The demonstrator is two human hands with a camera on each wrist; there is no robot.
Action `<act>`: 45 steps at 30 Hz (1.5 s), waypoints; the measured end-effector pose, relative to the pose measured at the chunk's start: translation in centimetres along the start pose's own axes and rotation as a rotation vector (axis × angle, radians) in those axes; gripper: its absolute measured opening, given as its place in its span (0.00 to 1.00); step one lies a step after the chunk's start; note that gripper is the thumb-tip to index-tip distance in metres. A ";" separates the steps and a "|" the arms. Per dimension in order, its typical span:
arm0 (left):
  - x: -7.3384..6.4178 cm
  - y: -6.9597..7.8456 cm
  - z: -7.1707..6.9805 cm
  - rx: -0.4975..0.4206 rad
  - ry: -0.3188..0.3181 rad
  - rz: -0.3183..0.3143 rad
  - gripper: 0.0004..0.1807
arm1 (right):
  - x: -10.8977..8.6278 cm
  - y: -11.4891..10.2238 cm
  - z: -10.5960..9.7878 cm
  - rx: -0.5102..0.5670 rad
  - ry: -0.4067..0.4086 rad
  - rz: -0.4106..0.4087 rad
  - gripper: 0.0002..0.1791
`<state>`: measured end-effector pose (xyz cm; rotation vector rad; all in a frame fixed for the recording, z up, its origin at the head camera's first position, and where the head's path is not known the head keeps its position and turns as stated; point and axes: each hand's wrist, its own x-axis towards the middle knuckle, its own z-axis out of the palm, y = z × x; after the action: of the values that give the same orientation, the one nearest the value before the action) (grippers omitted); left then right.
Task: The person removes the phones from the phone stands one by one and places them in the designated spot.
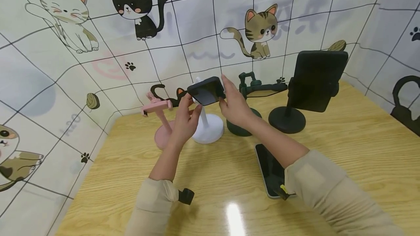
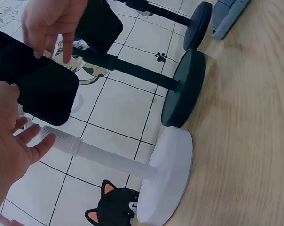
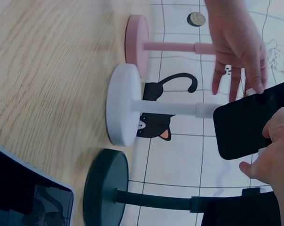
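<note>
A black smartphone (image 1: 207, 91) lies sideways and slightly tilted at the top of a white stand (image 1: 210, 130), screen toward me. My left hand (image 1: 186, 119) pinches its left end, thumb and fingertips at the edge. At the other end my right hand (image 1: 237, 105) grips the phone, with the thumb low and the fingers along the side. The right wrist view shows the phone (image 3: 240, 129) overlapping the top of the white stem (image 3: 170, 108). The stand's holder is mostly hidden behind the phone.
Left of the white stand is a pink stand (image 1: 161, 137); to its right, a dark green stand (image 1: 239, 128). A black stand (image 1: 287, 121) farther right bears a dark tablet (image 1: 316, 83). Another phone (image 1: 267, 166) lies on the wooden table under my right forearm. A cat-print wall covering (image 1: 197, 28) rises behind.
</note>
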<state>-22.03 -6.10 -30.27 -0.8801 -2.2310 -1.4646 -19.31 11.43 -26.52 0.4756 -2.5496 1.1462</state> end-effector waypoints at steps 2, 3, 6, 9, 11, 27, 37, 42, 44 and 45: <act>0.4 0.1 0.1 -0.031 0.009 0.016 0.21 | 0.1 0.3 0.0 -0.002 0.001 -0.005 0.33; 0.5 0.2 0.1 -0.049 0.010 0.012 0.20 | 0.1 0.4 0.0 -0.004 0.004 -0.007 0.32; 0.6 0.9 0.0 -0.111 -0.003 -0.033 0.18 | 0.1 0.6 0.1 -0.003 0.027 -0.021 0.29; 0.5 2.1 -0.2 -0.165 -0.022 -0.086 0.17 | -0.2 0.7 0.1 -0.013 0.057 -0.050 0.26; 0.4 2.7 -0.3 -0.184 -0.035 -0.110 0.17 | -0.4 0.8 0.0 -0.025 0.077 -0.078 0.24; -0.3 1.6 0.2 -0.126 0.010 0.144 0.12 | -2.6 1.4 -0.4 -0.099 0.142 -0.303 0.16; -0.6 0.9 0.4 -0.124 0.028 0.255 0.13 | -3.3 1.9 -0.1 -0.157 0.239 -0.431 0.16; -1.0 1.6 0.2 -0.126 0.032 0.269 0.15 | -3.6 1.5 -0.4 -0.155 0.269 -0.466 0.17; -1.0 2.2 0.0 -0.133 0.025 0.288 0.15 | -4.0 1.1 -0.7 -0.152 0.291 -0.478 0.18; -1.0 2.4 0.0 -0.136 0.020 0.298 0.15 | -4.2 0.9 -1.0 -0.152 0.303 -0.484 0.18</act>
<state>-19.69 -5.76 -29.11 -1.1775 -1.9027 -1.4857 -15.82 13.44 -28.18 0.7630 -2.0821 0.7737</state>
